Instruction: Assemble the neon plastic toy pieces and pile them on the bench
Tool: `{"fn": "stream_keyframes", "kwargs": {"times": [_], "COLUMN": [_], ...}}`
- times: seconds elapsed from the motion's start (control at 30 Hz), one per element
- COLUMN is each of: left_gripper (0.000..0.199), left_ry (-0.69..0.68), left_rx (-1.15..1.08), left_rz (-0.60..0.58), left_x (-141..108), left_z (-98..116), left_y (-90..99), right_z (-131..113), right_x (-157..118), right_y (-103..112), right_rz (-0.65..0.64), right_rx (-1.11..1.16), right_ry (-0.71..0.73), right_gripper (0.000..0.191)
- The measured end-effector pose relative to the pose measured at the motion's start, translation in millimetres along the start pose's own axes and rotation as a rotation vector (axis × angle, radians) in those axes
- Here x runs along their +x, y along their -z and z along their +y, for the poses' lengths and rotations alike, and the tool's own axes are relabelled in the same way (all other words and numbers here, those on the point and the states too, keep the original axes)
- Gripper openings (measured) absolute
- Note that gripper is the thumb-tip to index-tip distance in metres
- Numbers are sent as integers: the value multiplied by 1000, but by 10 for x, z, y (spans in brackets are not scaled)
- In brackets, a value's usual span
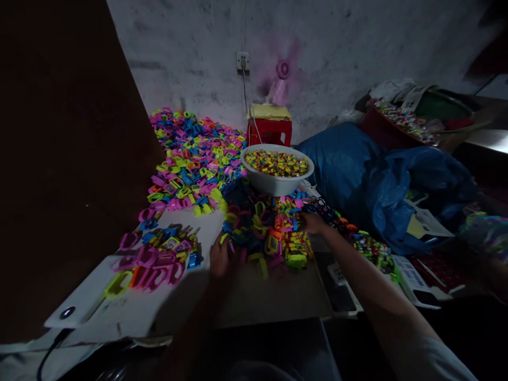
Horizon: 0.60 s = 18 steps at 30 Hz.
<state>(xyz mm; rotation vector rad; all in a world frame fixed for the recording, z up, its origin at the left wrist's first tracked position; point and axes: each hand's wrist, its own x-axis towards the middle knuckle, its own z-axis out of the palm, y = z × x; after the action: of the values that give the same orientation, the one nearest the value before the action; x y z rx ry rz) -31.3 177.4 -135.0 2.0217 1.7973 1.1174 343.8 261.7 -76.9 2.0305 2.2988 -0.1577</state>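
Observation:
A pile of colourful plastic toy watches [257,227] in pink, yellow, blue and orange lies on the table between my hands. My left hand [219,256] rests against its left edge, fingers stretched toward the pieces and a yellow-green one at the fingertips. At the right edge, beside small yellow and red pieces [296,241], is my right hand [313,223]; its fingers are dark and partly hidden, so their grip is unclear. Left of my left hand, a smaller group of pink toy watches [154,267] sits with several yellow and blue ones.
Behind the pile stands a white basin [273,182] of small yellow and red pieces. A large heap of toy watches [198,159] lies back left. Blue plastic bags [345,169] bulge at right. A phone [337,283] lies under my right forearm. A pink fan [281,84] tops a red stool [270,132].

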Motion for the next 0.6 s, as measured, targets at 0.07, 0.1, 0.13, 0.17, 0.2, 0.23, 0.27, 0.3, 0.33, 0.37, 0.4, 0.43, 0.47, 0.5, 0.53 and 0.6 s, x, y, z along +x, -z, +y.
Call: {"fn": "stream_keyframes", "kwargs": {"times": [0.07, 0.1, 0.13, 0.17, 0.2, 0.23, 0.27, 0.3, 0.33, 0.37, 0.4, 0.43, 0.47, 0.5, 0.53, 0.6], "left_gripper": [55, 55, 54, 54, 53, 53, 52, 51, 50, 50, 50, 49, 49, 50, 50, 50], "left_ry": [8, 12, 11, 9, 3, -4, -10, -17, -24, -33, -39, -44, -49, -52, -52, -49], "left_rx": [2, 1, -1, -4, -7, -11, -13, -15, -16, -18, -18, -19, -19, -19, -18, -18], "left_rz": [0, -1, -3, -2, 2, 8, 15, 21, 26, 29, 32, 35, 36, 37, 36, 32], "left_x": [-1, -1, -1, -1, -1, -1, -2, -3, -4, -5, -5, -4, -2, 1, 4, 9], "left_z": [-16, -25, -34, -41, -46, -49, -48, -46, -43, -40, -39, -41, -45, -52, -61, -78], "left_y": [-10, -16, -22, -26, -29, -31, -30, -28, -25, -22, -20, -19, -21, -26, -32, -46], "right_z": [-22, -36, -48, -58, -64, -66, -65, -62, -57, -52, -46, -39, -32, -25, -16, 7], "right_x": [41, 52, 58, 58, 54, 47, 41, 35, 32, 31, 32, 35, 39, 43, 46, 47], "right_y": [8, 10, 11, 12, 12, 13, 13, 15, 18, 21, 26, 30, 34, 38, 39, 36], "right_rz": [-20, -23, -23, -22, -23, -26, -32, -39, -47, -54, -60, -66, -71, -76, -80, -86], "right_rx": [-24, -37, -49, -60, -69, -74, -78, -80, -81, -80, -77, -72, -66, -56, -45, -17], "right_ry": [1, -1, -1, 1, 6, 12, 18, 24, 30, 36, 42, 48, 55, 61, 68, 84], "right_gripper": [34, 35, 36, 37, 38, 39, 39, 39, 39, 39, 38, 38, 37, 36, 35, 33]}}
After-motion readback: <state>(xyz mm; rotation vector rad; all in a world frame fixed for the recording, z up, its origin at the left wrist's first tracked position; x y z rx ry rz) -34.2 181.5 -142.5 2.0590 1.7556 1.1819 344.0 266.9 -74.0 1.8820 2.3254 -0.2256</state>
